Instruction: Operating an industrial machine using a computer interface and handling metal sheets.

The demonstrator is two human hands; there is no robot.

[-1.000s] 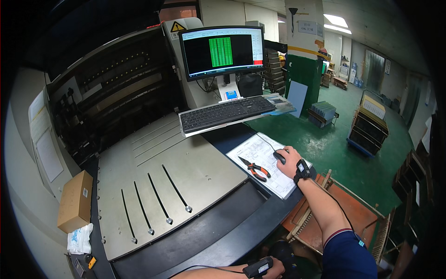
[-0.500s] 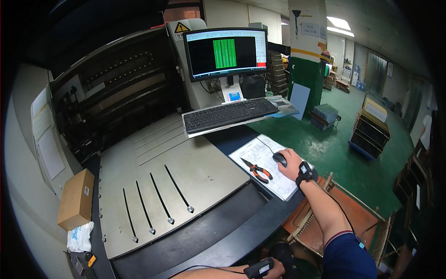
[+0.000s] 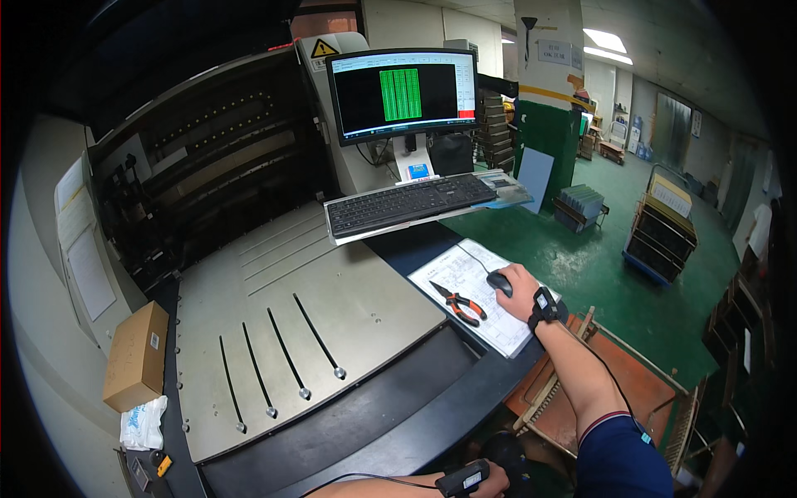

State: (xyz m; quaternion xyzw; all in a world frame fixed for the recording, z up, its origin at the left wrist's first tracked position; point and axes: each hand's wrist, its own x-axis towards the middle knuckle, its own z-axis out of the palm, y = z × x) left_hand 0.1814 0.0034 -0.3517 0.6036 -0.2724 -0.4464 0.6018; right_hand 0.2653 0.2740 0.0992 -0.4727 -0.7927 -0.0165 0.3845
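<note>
Our right hand (image 3: 523,292) cups the computer mouse (image 3: 500,283) by the bench's right edge (image 3: 496,370); sliding left could bump the needle-nose pliers (image 3: 467,310). Our left hand's (image 3: 493,480) grip, we can't tell.

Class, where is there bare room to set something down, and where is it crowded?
Free: the metal plate between its rightmost black line and the paper; also left of its leftmost line. Crowded: the paper, under pliers, mouse and right hand.
</note>
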